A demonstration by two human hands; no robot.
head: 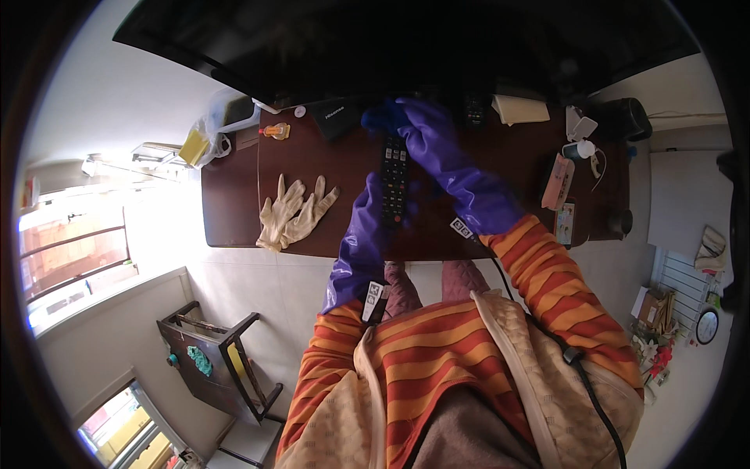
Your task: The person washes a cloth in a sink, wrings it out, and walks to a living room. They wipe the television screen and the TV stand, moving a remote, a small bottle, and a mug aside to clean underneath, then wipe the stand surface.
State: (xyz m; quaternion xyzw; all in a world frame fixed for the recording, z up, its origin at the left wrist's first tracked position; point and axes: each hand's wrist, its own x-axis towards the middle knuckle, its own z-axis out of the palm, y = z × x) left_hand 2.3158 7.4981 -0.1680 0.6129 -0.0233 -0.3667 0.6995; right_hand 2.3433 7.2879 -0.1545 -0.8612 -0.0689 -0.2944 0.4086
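Observation:
A black remote control (395,176) with rows of buttons, a red one near its lower end, lies lengthwise before me above the dark brown tabletop (328,228). My left hand (370,206), in a shiny purple rubber glove, grips its lower part from the left, with fingertips showing at its right edge. In a matching glove, my right hand (426,126) holds a crumpled dark blue cloth (382,117) against the remote's far end, and the cloth covers that end.
A large black television (410,47) overhangs the table's back. Cream gloves (293,214) lie left, beyond them a small orange-capped bottle (275,131) and a black Hisense box (335,116). Another remote (474,110) and folded paper (520,109) are behind; a phone (565,223) and pink case (558,182) sit right.

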